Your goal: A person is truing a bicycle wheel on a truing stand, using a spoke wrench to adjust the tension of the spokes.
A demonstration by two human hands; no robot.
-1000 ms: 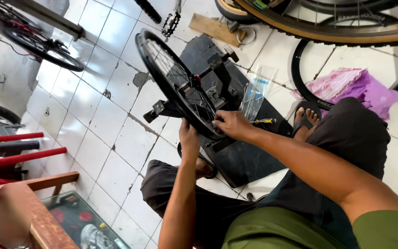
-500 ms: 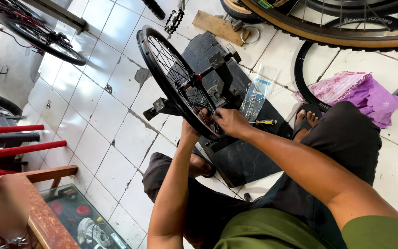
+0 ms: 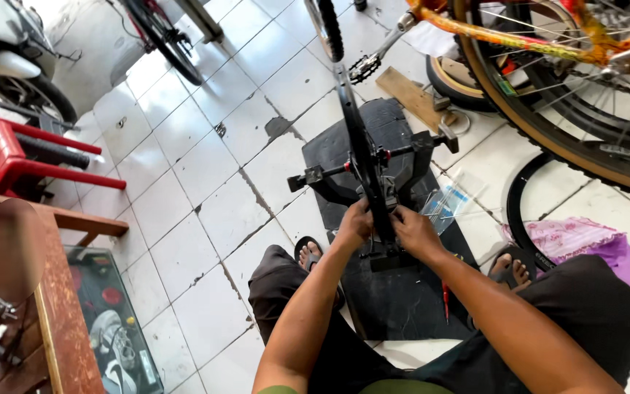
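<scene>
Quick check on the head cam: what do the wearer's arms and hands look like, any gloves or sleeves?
Left hand and right hand are both bare: no gloves, rings or watch visible. Both forearms are uncovered up to the elbows. An olive-green garment edge shows at the bottom of the frame. No tattoos or markings can be made out.

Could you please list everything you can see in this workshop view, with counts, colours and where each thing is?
bicycle wheel: one, black, upright in a stand, centre
truing stand: one, black, on the mat
mat: one, black, on the floor under the stand
bicycle: one, orange-yellow frame, top right
loose tyre: one, black, lying flat at right
cloth: one, pink-purple, right, on the loose tyre
plastic bag: one, clear, right of the stand
screwdriver: one, red handle, on the mat
stool: one, red, left
floor: white tiles, cracked
left hand: at the wheel's lower rim
right hand: at the rim, opposite side
</scene>
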